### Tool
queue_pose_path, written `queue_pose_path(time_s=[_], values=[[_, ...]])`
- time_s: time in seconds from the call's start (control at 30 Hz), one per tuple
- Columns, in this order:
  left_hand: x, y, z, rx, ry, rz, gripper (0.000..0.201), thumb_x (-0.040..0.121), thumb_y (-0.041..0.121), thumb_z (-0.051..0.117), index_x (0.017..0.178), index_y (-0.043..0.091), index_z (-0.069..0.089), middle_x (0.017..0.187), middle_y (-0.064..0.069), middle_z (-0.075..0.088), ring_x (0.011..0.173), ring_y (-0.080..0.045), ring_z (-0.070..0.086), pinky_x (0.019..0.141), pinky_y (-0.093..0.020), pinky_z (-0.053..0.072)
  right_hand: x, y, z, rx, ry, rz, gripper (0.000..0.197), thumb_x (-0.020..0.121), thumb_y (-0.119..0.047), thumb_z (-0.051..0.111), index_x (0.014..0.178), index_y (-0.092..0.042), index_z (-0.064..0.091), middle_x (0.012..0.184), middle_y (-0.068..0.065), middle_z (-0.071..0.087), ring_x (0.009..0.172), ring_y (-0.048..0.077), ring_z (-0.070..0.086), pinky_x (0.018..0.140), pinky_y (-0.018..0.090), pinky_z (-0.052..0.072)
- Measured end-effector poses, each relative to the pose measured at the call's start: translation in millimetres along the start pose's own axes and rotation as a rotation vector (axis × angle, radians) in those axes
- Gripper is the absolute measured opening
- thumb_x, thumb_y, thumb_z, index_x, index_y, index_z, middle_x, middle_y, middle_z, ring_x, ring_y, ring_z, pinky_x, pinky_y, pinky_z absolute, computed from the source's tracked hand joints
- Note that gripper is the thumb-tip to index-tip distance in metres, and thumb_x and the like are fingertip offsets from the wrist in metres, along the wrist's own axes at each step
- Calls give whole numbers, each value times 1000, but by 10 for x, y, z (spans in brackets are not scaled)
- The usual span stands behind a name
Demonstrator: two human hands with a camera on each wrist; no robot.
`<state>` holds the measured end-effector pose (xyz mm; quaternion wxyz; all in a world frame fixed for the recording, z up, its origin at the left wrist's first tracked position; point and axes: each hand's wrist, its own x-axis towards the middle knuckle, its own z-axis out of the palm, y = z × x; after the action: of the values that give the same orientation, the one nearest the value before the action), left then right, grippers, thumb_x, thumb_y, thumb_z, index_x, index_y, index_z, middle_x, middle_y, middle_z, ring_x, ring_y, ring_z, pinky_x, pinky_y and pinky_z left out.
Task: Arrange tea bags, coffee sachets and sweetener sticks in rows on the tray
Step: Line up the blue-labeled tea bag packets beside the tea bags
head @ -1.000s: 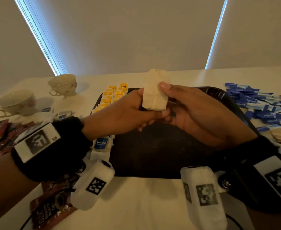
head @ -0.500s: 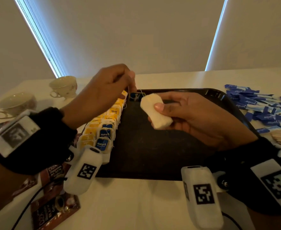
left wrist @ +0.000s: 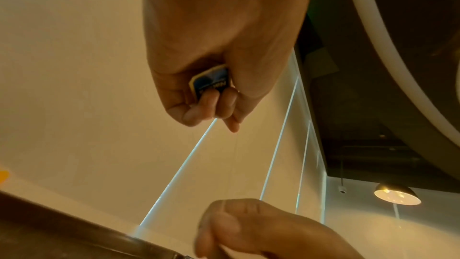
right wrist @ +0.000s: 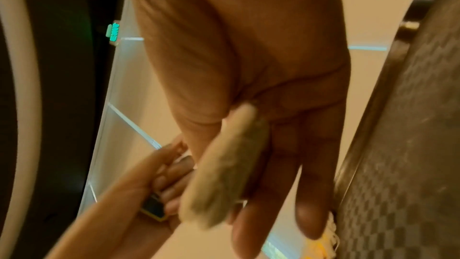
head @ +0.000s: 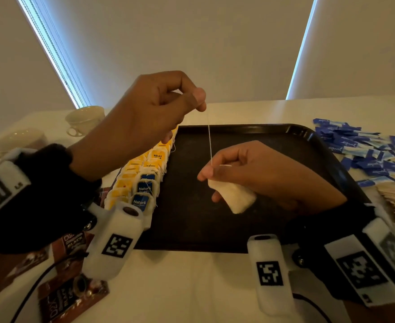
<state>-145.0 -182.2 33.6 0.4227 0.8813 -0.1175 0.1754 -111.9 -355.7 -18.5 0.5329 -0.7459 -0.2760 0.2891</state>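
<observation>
With both hands raised over the tray (head: 250, 129), a tea bag (head: 232, 197) has its string (head: 209, 141) stretched taut between them.
Left hand (head: 145, 117), upper centre of head view, fingers curled, pinches the string's top end and clamps a blue tag (left wrist: 211, 83) in the palm, seen in the left wrist view. Right hand (head: 261, 176), centre frame, pinches the string's lower end at thumb and fingertip, white tea bag tucked against the palm under it, above the dark tray floor. Along the tray's left edge, rows of tea bags (head: 143, 180) with yellow and blue tags. Blue sweetener sticks (head: 364, 150) in a loose pile on the surface at right, off the tray. Brown coffee sachets (head: 68, 297) at lower left on the surface. Two cups (head: 84, 120) at upper left.
</observation>
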Motion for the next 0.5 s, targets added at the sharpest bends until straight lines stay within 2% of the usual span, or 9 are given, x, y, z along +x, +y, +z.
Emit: queue_pose_path(time_s=[0.07, 0.13, 0.17, 0.23, 0.3, 0.33, 0.4, 0.5], values=[[-73, 76, 25, 22, -58, 48, 20, 89, 36, 52, 84, 20, 62, 47, -3, 45, 40, -11, 39, 45, -21, 41, 28, 31, -19, -36, 113, 5, 11, 84, -28, 62, 90, -23, 69, 98, -7, 68, 88, 13, 67, 74, 28, 55], [-181, 126, 67, 42, -141, 90, 20, 87, 42, 58, 83, 23, 63, 50, -9, 47, 41, -12, 40, 43, -21, 39, 33, 42, -27, -14, 221, -11, 9, 87, -27, 60, 91, -23, 67, 101, -5, 67, 97, 14, 63, 80, 30, 54], [-244, 134, 101, 51, -187, 106, 20, 87, 45, 59, 83, 25, 63, 53, -8, 52, 43, -14, 46, 44, -23, 42, 29, 43, -32, 20, 275, -30, 8, 88, -25, 59, 90, -22, 66, 100, -2, 68, 97, 14, 64, 79, 31, 55], [-378, 110, 171, 90, -257, 108, 23, 84, 50, 52, 84, 29, 63, 64, -4, 62, 57, -20, 58, 57, -34, 50, 16, 48, -54, 133, 380, -77, 8, 88, -19, 59, 89, -19, 67, 91, 0, 70, 88, 12, 67, 72, 28, 58], [-499, 54, 218, 129, -328, 66, 27, 81, 56, 46, 86, 34, 61, 75, 0, 65, 70, -19, 63, 67, -41, 51, 1, 38, -71, 262, 422, -104, 11, 89, -14, 58, 95, -14, 67, 82, 0, 72, 77, 10, 70, 62, 23, 58], [-541, 16, 225, 147, -371, 39, 28, 81, 58, 43, 87, 37, 60, 79, 3, 65, 75, -18, 64, 69, -42, 52, -3, 35, -82, 300, 428, -110, 14, 89, -13, 57, 100, -13, 66, 84, 0, 73, 77, 9, 71, 60, 23, 57], [-591, -61, 220, 159, -452, -26, 27, 83, 62, 42, 88, 41, 59, 78, 9, 63, 73, -11, 61, 67, -36, 53, -3, 32, -107, 374, 438, -118, 19, 89, -12, 57, 107, -13, 63, 90, 1, 73, 80, 7, 70, 59, 23, 57], [-629, -176, 198, 158, -589, -134, 24, 86, 56, 39, 87, 43, 59, 70, 12, 57, 60, -6, 52, 55, -22, 43, 4, 16, -145, 483, 453, -130, 24, 88, -8, 56, 111, -14, 61, 95, 1, 73, 88, 9, 69, 62, 23, 57]])
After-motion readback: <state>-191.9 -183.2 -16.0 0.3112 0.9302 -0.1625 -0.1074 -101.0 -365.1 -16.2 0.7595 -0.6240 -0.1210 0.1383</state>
